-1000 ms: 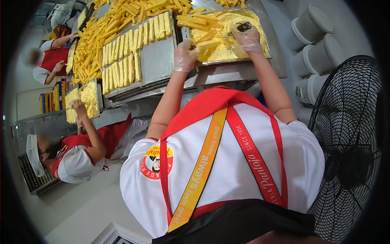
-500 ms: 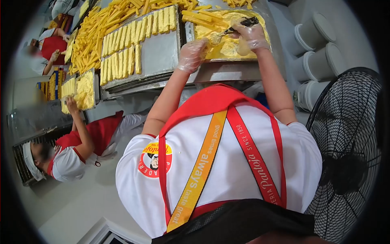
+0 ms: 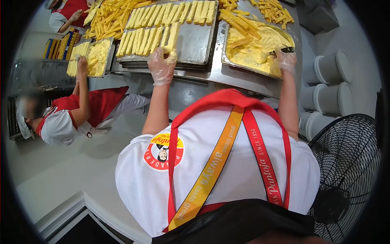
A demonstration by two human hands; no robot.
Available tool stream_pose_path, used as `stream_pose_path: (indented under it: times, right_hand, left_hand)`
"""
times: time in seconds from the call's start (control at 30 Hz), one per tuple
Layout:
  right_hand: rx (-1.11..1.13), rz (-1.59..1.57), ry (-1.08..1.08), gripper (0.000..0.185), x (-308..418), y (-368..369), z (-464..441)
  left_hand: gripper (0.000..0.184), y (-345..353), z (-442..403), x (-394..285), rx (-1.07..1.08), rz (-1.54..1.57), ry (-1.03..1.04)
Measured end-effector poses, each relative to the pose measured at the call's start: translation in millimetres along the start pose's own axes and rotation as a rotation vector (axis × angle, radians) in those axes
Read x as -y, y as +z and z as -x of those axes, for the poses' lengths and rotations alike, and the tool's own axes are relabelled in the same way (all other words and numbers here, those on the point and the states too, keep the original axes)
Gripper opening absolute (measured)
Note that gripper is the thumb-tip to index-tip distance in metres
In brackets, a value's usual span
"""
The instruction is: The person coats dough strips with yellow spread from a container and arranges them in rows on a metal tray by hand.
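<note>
My left hand (image 3: 161, 67), in a clear plastic glove, is closed around the near end of a cream-coated yellow stick (image 3: 172, 38). It holds the stick over the metal tray (image 3: 193, 44), beside the near row of coated sticks (image 3: 140, 42). Over the right edge of the cream tray (image 3: 252, 69), my gloved right hand (image 3: 286, 62) grips a spatula (image 3: 288, 49) by its dark handle. The spatula's blade is hard to make out against the yellow cream (image 3: 260, 49). Uncoated sticks (image 3: 239, 24) lie at the back left of that cream.
A heap of uncoated sticks (image 3: 109, 20) lies behind the trays, with more (image 3: 276, 12) at the back right. One co-worker (image 3: 81, 105) works at another tray (image 3: 97, 59) on the left. White buckets (image 3: 331, 67) and a black fan (image 3: 345, 171) stand at right.
My left hand has moved left from the cream tray to the tray of coated sticks, carrying a coated stick. My right hand stays at the cream tray with the spatula. The view has shifted.
</note>
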State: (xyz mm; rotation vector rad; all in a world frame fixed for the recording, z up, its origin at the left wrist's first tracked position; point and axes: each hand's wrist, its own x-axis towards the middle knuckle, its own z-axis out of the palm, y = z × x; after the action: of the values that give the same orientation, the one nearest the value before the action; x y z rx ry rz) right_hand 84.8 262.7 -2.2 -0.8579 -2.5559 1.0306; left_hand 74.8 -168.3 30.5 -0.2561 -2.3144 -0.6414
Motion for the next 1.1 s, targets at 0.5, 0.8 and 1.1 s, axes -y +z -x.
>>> stream_pose_path:
  times: [0.5, 0.8, 1.1]
  right_hand:
    - [0.369, -0.294, -0.536, 0.027, 28, 21, 51]
    - [0.051, -0.063, -0.623, 0.024, 31, 18, 22]
    - [-0.127, 0.11, -0.411, 0.037, -10, 16, -20]
  left_hand:
    - [0.045, 13, -5, -10, -0.072, -0.326, 0.118]
    - [0.024, 135, -19, -126, 0.731, -0.195, 0.401]
    - [0.013, 170, -23, -126, 0.581, -0.236, 0.385]
